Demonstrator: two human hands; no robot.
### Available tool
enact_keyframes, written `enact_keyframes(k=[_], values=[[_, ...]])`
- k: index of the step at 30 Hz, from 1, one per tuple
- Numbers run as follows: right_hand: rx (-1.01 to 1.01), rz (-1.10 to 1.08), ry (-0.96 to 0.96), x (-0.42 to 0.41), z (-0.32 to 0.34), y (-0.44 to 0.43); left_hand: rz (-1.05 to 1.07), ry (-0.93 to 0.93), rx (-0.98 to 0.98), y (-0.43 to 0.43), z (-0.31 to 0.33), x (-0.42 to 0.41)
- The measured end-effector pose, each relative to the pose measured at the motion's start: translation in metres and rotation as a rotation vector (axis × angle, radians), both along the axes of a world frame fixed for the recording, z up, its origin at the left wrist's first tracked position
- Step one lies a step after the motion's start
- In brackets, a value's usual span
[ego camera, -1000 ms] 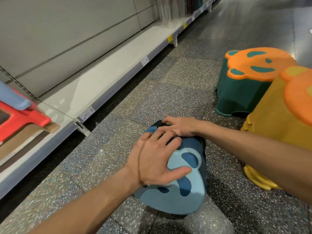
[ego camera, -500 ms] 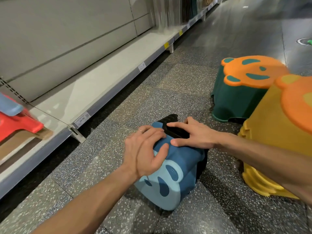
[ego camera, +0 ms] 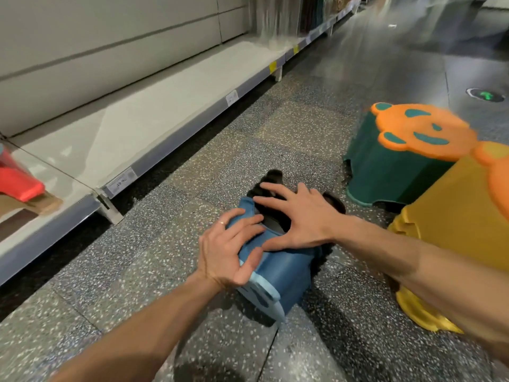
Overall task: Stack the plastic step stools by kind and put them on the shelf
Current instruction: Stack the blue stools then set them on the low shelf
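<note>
Nearest to the person, the blue plastic step stool with the light-blue top [ego camera: 283,268] lies tipped on its side on the speckled stone floor [ego camera: 137,271]. Its top is turned toward the camera and its open underside away.

I judge the risk to be that the stool slips or rolls when it is lifted, because only the left hand [ego camera: 228,252] holds it. That hand's fingers [ego camera: 248,227] are curled over the blue wall, and its thumb presses the pale top edge. The right hand [ego camera: 300,219] lies across the far rim with its fingers [ego camera: 271,201] straight and spread apart, clamped on nothing. They reach over a dark opening, and I cannot tell what is inside it. So the stool is under both hands.

Near on the right stands the yellow plastic stool with an orange top [ego camera: 446,216], and a careless swing could knock it. Behind it is the green stool with an orange bear-face top [ego camera: 391,172]. On the left, apart from the blue stool, runs the low white shelf [ego camera: 165,117], with a red plastic thing [ego camera: 19,183] on it.
</note>
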State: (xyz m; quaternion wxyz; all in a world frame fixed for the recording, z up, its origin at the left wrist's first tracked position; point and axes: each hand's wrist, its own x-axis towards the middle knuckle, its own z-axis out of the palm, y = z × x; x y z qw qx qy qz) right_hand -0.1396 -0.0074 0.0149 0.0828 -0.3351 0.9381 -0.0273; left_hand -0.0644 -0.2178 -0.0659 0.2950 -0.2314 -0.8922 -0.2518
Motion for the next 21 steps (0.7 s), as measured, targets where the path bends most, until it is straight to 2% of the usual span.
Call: enact_keyframes(k=[5,12,17,21], values=[[0.017,0.049,0.117,-0.028,0.015,-0.026,-0.006,0.108,0.086,-0.017,0.004,-0.027],[0.152,0.036,0.132,-0.047,0.081,-0.044,-0.031,0.254,0.225,-0.025,0.032,-0.061],[0.151,0.198,0.252,-0.076,0.133,-0.088,0.137,0.405,0.265,-0.049,0.066,-0.079],[0.034,0.422,0.387,-0.110,0.153,-0.155,0.311,0.497,0.205,-0.101,0.087,-0.084]])
